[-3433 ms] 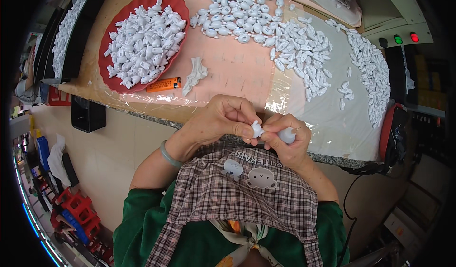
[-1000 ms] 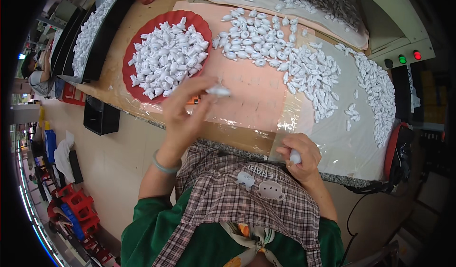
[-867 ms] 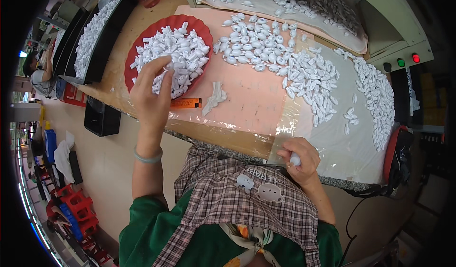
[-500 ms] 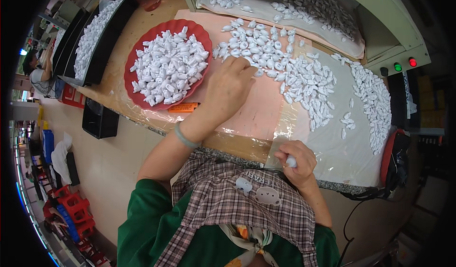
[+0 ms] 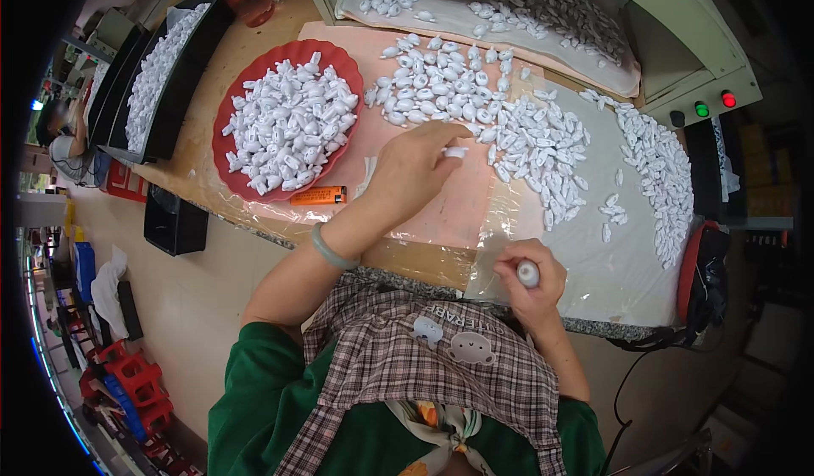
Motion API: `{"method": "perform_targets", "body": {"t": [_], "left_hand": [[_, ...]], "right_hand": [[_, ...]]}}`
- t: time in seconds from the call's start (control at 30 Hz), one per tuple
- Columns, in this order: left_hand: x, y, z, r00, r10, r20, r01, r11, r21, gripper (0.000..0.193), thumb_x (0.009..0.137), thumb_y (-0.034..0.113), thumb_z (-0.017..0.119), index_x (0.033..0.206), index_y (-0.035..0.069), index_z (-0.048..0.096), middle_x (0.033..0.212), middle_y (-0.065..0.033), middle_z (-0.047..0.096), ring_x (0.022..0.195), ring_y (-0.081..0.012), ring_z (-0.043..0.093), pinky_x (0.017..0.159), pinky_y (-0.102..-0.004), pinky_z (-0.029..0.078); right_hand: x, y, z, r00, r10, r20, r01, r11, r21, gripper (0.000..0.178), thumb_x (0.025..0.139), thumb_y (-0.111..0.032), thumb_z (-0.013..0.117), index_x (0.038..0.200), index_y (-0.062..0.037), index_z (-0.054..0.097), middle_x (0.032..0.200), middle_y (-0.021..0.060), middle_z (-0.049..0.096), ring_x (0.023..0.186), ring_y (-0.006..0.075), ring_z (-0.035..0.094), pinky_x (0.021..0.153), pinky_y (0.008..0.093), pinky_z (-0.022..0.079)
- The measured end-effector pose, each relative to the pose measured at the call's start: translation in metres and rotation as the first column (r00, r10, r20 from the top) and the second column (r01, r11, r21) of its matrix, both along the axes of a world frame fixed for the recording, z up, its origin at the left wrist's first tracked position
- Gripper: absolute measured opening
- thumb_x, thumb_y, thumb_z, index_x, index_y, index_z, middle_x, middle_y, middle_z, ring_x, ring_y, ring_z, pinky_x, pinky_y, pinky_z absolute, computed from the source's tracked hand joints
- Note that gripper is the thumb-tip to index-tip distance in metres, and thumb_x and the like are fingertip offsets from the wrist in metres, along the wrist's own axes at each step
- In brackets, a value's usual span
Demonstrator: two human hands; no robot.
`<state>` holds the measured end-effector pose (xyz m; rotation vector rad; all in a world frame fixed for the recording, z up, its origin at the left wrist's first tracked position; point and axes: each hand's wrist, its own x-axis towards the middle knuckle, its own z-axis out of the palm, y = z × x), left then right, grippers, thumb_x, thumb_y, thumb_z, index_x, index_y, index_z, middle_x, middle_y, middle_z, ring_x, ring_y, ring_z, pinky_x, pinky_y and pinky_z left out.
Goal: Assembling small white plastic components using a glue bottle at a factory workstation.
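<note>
One small white piece (image 5: 455,152) sits pinched between the thumb and fingers of the left hand (image 5: 411,171), over the pink sheet (image 5: 454,217) and near the loose white pieces (image 5: 428,86); whether the fingers brush that pile, I cannot tell. The right hand (image 5: 543,296) is curled round a small bottle (image 5: 527,273) at the near edge of the tabletop (image 5: 195,137), well apart from the left.

For a sound pickup, a light grip on the piece's sides seems right — it looks smooth and likely to roll if pressed off-centre. Lifting straight up should spare its neighbours a knock. The right fingers do best loose round the bottle, since a squeeze might push something out; which end faces up is unclear. The red bowl (image 5: 225,161) and orange lighter (image 5: 319,195) lie left of the left hand — worth keeping the wrist clear of both.
</note>
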<state>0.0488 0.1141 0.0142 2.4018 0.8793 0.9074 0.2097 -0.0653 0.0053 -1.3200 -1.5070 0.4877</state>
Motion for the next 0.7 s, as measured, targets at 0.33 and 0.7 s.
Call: {"method": "perform_targets", "body": {"t": [0.33,0.7], "left_hand": [[-0.030,-0.050,0.002,0.785,0.313,0.534,0.565,-0.010,-0.825,0.031,0.086,-0.002,0.060,0.117,-0.006,0.058,0.106,-0.0131,0.065,0.091,-0.0181,0.064,0.084,-0.0275,0.053],[-0.036,-0.062,0.005,0.726,0.396,0.562,0.664,-0.192,-0.723,0.029,0.089,0.002,0.057,0.117,-0.007,0.055,0.103,-0.0141,0.064,0.086,-0.0193,0.065,0.081,-0.0263,0.055]], "right_hand": [[0.012,0.004,0.006,0.860,0.001,-0.510,-0.111,0.977,-0.185,0.026,0.086,-0.014,0.061,0.105,-0.0027,0.047,0.107,0.0115,0.048,0.071,0.0126,0.054,0.057,0.0227,0.042],[0.011,0.007,0.023,0.700,-0.154,-0.698,0.113,0.988,-0.105,0.042,0.078,-0.015,0.076,0.109,-0.0022,0.050,0.095,0.0151,0.062,0.062,0.0133,0.060,0.044,0.0160,0.041]]}}
